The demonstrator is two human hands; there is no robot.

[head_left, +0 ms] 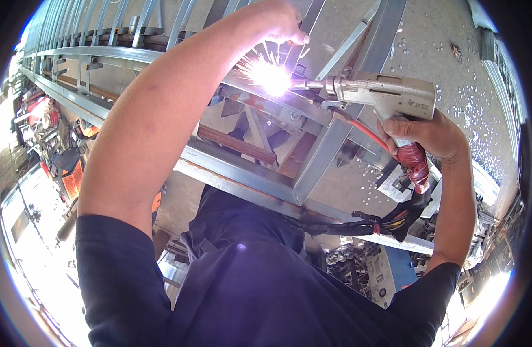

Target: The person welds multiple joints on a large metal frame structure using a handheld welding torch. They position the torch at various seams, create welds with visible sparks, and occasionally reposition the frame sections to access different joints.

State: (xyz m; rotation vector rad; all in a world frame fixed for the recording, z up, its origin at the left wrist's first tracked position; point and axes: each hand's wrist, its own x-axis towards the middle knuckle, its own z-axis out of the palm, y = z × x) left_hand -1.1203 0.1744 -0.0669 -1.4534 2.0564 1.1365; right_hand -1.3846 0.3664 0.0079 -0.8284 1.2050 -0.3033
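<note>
My right hand (419, 134) is wrapped round the grip of a grey welding gun (387, 92), thumb on top. Red tape covers the lower grip, where a dark cable bundle (396, 220) hangs down. From the gun's nozzle on the left, a glaring arc (271, 78) throws sparks onto the steel frame (243, 168). Beyond the arc, my left hand (280, 22) is closed at a steel tube (305, 43), its thumb across it. Most of its fingers are hidden, and glare washes out its near side. My left forearm reaches across above the frame.
Long steel rails with upright bars (115, 29) stretch along the upper left. Small light scraps (479, 127) dot the concrete floor at right. A blue-sided machine (387, 272) stands at lower right, and an orange-and-black item (72, 179) lies at left. The frame's near rail crosses before my body.
</note>
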